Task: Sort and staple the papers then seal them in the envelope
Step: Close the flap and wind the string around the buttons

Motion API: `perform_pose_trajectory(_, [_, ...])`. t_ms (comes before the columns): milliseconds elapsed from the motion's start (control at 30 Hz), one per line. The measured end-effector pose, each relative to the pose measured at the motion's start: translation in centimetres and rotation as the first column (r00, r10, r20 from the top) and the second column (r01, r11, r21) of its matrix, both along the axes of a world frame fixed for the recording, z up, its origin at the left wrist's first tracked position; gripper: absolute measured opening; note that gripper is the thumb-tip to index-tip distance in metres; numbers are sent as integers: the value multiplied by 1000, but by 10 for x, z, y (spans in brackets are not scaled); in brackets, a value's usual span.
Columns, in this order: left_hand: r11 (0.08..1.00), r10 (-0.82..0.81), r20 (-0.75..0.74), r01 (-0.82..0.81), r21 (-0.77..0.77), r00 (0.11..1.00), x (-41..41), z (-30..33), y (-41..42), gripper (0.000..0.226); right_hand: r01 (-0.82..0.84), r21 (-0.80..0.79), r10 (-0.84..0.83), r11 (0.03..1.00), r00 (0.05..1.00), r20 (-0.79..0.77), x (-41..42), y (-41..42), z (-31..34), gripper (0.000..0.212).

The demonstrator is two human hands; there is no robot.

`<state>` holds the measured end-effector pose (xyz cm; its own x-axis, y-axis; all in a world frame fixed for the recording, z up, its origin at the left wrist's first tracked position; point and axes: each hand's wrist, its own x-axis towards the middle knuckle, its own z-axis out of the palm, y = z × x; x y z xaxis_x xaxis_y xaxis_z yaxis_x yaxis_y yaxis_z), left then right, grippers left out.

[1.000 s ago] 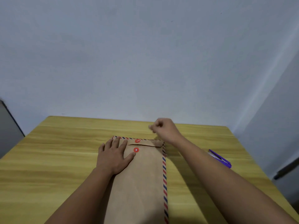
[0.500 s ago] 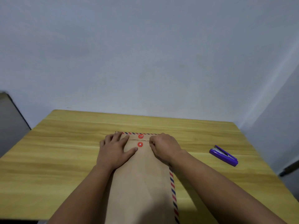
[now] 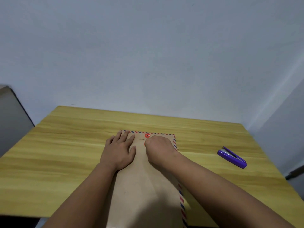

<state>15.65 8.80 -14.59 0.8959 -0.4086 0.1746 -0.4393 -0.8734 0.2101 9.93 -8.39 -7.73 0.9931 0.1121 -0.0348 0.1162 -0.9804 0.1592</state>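
Observation:
A brown envelope (image 3: 144,186) with a red-and-blue striped border lies lengthwise on the wooden table (image 3: 65,145), its flap folded down at the far end. My left hand (image 3: 120,150) rests flat on the envelope's upper left part, fingers spread. Just right of it, my right hand (image 3: 159,148) is curled with its fingertips pinched together at the lower red disc, which it mostly hides. It seems to hold the thin closure string. The upper red disc (image 3: 147,135) on the flap is in plain sight. No loose papers are visible.
A purple stapler (image 3: 232,157) lies on the table to the right, well apart from the envelope. A grey object (image 3: 9,119) stands beyond the table's left edge. Pale walls rise behind the table and on the right.
My right hand came down from beyond the flap's far right corner onto the envelope and now sits at the lower red disc. My left hand stayed flat in place.

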Motion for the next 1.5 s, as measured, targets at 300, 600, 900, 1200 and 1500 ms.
perform_pose_trajectory(300, [1000, -16, -3, 16, -3, 1000, 1, -1, 2, 69, 71, 203, -41, 977, 988, -148, 34, 14, 8, 13])
perform_pose_trajectory(600, [999, -24, -2, 24, 26, 1000, 0, 0, 2, 64, 20, 301, 21, 954, 991, -133, 80, -4, 10, 16])
perform_pose_trajectory(900, [1000, -21, -3, 21, 22, 1000, 1, -1, 2, 66, 143, 450, -104, 882, 988, -110, 98, -27, 5, 19])
perform_pose_trajectory(1200, [1000, -7, -12, 8, 15, 1000, 0, 0, 2, 65, 160, 524, -150, 837, 987, -63, 79, -54, -7, 20])
perform_pose_trajectory(1500, [1000, 8, -20, -8, 12, 1000, -1, 2, 1, 64, -54, 433, 6, 900, 994, 111, 39, -65, -20, 20])
